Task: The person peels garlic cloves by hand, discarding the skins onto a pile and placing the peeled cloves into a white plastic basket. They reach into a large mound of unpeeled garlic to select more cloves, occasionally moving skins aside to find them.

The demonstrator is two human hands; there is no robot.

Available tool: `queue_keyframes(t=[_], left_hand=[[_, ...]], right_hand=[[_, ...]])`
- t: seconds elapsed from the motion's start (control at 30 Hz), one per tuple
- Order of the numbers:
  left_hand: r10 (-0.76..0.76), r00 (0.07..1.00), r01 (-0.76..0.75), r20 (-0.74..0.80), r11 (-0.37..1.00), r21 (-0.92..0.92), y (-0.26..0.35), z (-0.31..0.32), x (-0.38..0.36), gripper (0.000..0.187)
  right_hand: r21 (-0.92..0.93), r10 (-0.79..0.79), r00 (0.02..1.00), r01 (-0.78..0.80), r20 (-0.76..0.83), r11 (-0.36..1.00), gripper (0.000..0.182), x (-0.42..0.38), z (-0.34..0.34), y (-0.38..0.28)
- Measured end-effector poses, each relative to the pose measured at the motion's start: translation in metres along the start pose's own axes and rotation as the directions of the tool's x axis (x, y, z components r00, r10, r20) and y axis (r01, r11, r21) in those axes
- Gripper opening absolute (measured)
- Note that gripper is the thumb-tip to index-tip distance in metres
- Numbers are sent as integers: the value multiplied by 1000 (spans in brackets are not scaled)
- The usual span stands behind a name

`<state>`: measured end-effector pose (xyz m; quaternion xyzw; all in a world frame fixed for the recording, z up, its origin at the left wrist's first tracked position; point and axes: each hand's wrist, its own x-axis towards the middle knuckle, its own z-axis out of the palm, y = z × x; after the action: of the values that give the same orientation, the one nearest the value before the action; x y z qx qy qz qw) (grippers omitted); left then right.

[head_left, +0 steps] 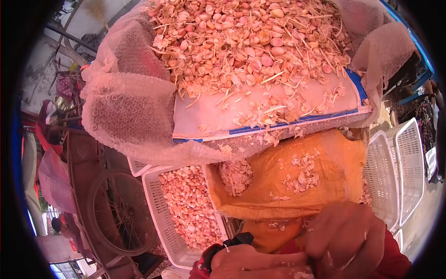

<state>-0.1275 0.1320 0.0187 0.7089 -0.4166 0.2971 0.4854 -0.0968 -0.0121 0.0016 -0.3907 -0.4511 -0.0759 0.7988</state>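
No readable writing anywhere, right hand (pixel 346 239) curled into a loose fist at bottom edge, left hand (pixel 253 265) lying flat below it, fingers together, whether either grips anything cannot be told, both before orange sack (pixel 297 179), crate (pixel 160 211) of garlic cloves (pixel 190 209) left, clove heap (pixel 251 42) above

Bright daylight with a strong pink-red cast washes the whole frame. Fisheye bending curves the edges, black vignette fills all 4 corners, and the bottom of the frame is softly blurred.
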Motion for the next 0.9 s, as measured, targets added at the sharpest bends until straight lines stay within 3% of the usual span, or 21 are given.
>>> queue_keyframes(t=[0.03, 0.1, 0.17, 0.27, 0.33, 0.43, 0.53, 0.6, 0.63, 0.7, 0.73, 0.77, 0.83, 0.87, 0.9], left_hand=[[-40, 999, 41, -33, 999, 26, -2, -1, -3, 21], [-143, 982, 155, -121, 983, 96, -6, -4, -11, 21], [-247, 937, 288, -247, 946, 148, -14, -5, -23, 21], [-315, 872, 396, -375, 904, 162, -27, -14, -49, 24], [-375, 825, 466, -423, 875, 131, -22, -20, -68, 27], [-422, 753, 565, -505, 808, 166, -16, -30, -87, 31], [-497, 621, 689, -606, 715, 120, -8, -53, -115, 35], [-514, 549, 777, -660, 605, 175, -7, -75, -139, 37], [-521, 511, 827, -684, 515, 225, -7, -90, -153, 39], [-531, 550, 835, -645, 330, 440, -10, -125, -185, 45], [-536, 565, 812, -627, 228, 537, -11, -139, -199, 49], [-539, 499, 858, -678, 200, 473, -9, -149, -209, 50], [-539, 349, 935, -767, 140, 327, -7, -162, -229, 54], [-579, 257, 965, -774, 203, 168, -10, -165, -237, 49], [-595, 297, 953, -747, 230, 196, -19, -159, -244, 48]], right_hand=[[-125, 136, 989, -127, 59, 984, 17, -6, -6, -2], [-378, 218, 975, -214, -31, 901, 24, -13, -5, 8], [-459, 184, 963, -256, -197, 851, 23, -15, 7, 27], [-269, 326, 894, -410, -308, 871, 22, -20, 24, 45], [-32, 454, 811, -499, -369, 866, 21, -32, 41, 56], [-44, 493, 832, -519, -252, 853, 19, -37, 54, 84], [-18, 512, 845, -521, -154, 853, 18, -32, 83, 112], [-23, 673, 739, -673, 0, 739, 24, -37, 105, 137], [-201, 670, 739, -648, 68, 735, 26, -40, 113, 152], [-521, 689, 695, -517, 207, 678, 30, -49, 123, 177], [-634, 617, 775, -410, 138, 656, 30, -57, 123, 182], [-736, 528, 845, -306, 82, 604, 30, -58, 122, 183], [-795, 450, 891, -228, 62, 562, 27, -56, 107, 178], [-764, 472, 878, -249, 81, 595, 23, -34, 79, 161], [-782, 456, 890, -274, 14, 559, 20, -17, 51, 147]])
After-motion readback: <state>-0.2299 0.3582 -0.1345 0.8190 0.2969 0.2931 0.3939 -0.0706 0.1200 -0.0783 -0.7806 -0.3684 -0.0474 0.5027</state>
